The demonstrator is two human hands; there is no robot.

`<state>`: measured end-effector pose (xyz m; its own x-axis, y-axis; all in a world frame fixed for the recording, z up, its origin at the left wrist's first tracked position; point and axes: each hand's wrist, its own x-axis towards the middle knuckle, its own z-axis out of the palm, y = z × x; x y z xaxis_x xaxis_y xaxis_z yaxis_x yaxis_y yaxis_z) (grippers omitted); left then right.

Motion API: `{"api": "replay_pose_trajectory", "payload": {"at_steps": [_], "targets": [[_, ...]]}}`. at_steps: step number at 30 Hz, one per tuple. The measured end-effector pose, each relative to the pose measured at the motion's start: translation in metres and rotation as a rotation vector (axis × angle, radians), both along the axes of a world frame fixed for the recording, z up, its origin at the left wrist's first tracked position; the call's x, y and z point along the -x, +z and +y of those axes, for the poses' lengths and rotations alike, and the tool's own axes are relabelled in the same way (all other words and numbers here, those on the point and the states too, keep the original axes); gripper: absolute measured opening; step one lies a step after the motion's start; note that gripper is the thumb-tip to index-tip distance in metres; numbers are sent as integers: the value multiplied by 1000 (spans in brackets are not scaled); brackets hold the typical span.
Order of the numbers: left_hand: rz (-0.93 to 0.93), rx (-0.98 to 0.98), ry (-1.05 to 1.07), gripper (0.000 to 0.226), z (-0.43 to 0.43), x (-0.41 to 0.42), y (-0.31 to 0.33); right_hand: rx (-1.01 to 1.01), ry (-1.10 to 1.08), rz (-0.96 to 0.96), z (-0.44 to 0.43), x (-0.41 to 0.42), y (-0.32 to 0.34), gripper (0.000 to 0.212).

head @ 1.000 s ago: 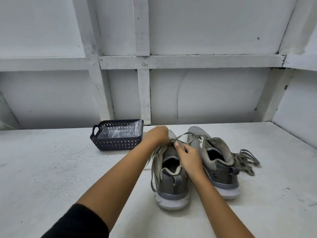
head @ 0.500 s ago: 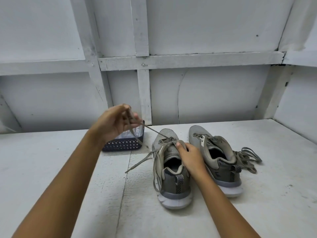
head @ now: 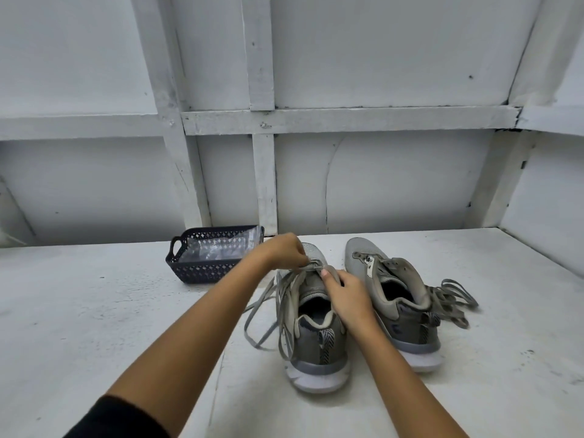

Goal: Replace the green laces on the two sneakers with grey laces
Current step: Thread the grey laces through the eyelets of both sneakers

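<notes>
The grey mesh sneaker with the white sole point(head: 316, 343) stands mid-counter, toe toward the far wall. Its flat greenish lace point(head: 284, 314) is out of the upper eyelets and hangs in slack loops down the left flank onto the white painted counter point(head: 94, 311). Only the rows by the toe appear threaded.

The left hand point(head: 284, 251) pinches the lace at those far rows with its fingers curled tight, judged to be drawing it out of an eyelet. The right hand point(head: 347, 295) grips the tongue and right eyelet flap, thumb pressed beside the lace, evidently to steady the shoe against that pull.

Just to the right stands the second matching sneaker point(head: 407, 320), its eyelets seemingly bare. A loose heap of lace point(head: 452, 298) lies against its right side.

A dark perforated plastic basket point(head: 202, 273) holding a clear packet point(head: 218, 251) sits far left, near the left hand. Whether the packet contains the grey laces cannot be told.
</notes>
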<state>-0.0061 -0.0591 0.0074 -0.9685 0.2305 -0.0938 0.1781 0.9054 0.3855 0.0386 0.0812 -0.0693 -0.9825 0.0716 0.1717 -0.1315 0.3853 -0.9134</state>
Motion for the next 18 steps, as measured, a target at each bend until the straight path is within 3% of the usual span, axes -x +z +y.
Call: {"api": "replay_pose_trajectory", "payload": {"at_steps": [3, 14, 18], "targets": [[-28, 98, 36, 34, 13, 0, -4, -12, -2, -2, 1, -1, 2, 34], [-51, 43, 80, 21, 14, 4, -5, -16, -29, -20, -1, -3, 5, 37], [-100, 22, 78, 21, 11, 4, -5, 16, -44, -63, -3, 1, 3, 25]]}}
